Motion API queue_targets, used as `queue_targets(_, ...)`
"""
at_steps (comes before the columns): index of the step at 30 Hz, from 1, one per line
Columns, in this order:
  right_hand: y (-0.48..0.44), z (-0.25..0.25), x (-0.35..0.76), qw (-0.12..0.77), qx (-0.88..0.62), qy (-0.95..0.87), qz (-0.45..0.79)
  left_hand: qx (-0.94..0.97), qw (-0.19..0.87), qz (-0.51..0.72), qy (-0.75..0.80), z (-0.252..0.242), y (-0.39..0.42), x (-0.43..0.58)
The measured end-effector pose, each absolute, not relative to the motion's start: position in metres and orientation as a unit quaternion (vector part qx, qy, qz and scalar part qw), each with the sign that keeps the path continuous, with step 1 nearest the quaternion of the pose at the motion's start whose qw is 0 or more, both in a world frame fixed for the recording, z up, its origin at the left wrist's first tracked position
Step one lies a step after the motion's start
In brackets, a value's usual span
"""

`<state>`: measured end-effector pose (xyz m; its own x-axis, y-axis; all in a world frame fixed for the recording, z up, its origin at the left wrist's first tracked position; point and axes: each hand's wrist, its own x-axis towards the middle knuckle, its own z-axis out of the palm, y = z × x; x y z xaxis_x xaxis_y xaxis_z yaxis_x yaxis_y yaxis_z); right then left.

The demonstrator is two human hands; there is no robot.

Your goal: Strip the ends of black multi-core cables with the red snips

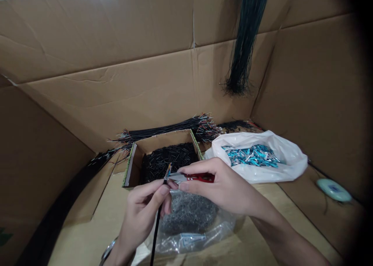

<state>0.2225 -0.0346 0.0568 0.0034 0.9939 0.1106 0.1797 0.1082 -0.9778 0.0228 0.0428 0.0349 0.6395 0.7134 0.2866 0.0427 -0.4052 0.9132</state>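
Observation:
Pinched between the thumb and fingers of my left hand (147, 206) is a black cable (156, 235), its lower part hanging toward me. Thin coloured wires stick up from the cable's stripped end, with blue and orange among them. My right hand (218, 184) is closed around small snips (201, 177) with red handles and metal blades. The blade tips meet the cable just above my left fingertips; whether they are closed on it I cannot tell. Both hands are over the near edge of a box (132, 167) of short black tube pieces (169, 159).
A clear plastic bag (201, 240) of grey fine strands lies below my hands. To the right stands a white bag (291, 161) with blue and silver scraps, then a pale green oval object (333, 190). Cable bundles (163, 130) lie behind; dark strands (247, 37) hang above. Cardboard walls (116, 64) enclose everything.

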Motion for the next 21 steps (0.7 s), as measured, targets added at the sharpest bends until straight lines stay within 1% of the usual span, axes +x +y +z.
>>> queue_targets(6,-0.036,0.059,0.231,0.456,-0.475,-0.603,0.451,0.819,0.433,0.303,0.224,0.037,0.047,0.018)
queue_targets(12,-0.038,0.057,0.231,0.443,-0.498,-0.597,0.446,0.849,0.383,0.289,0.221,0.038,0.049,0.016)
queue_targets(21,-0.033,0.060,0.238,0.437,-0.466,-0.611,0.467,0.841,0.407,0.282,0.219,0.037,0.050,0.016)
